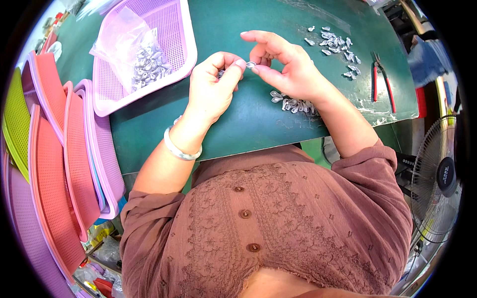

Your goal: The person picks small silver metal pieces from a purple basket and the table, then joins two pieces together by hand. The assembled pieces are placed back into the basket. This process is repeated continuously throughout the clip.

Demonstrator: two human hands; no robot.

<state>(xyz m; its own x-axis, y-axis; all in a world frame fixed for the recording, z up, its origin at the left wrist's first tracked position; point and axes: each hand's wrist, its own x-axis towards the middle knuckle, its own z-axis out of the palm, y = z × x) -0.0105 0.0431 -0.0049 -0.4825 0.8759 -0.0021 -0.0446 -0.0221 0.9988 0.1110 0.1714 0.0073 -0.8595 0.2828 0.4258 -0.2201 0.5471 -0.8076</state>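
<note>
My left hand (213,85) pinches a small silver metal clasp (250,64) between thumb and forefinger. More silver metal shows in the curl of its fingers, too covered to make out. From the other side, the thumb of my right hand (293,69) meets the clasp, its forefinger raised and the other fingers curled in. Below my right wrist lies a pile of similar silver pieces (296,105), partly hidden by the arm. A looser group of silver pieces (335,43) is scattered farther off to the right.
On the green table (238,124), a lilac basket (188,44) holds a clear plastic bag (121,37) of silver pieces. Red-handled pliers (381,82) lie at the right. Pink and lilac baskets (69,164) are stacked at the left; a fan (437,174) stands at the right.
</note>
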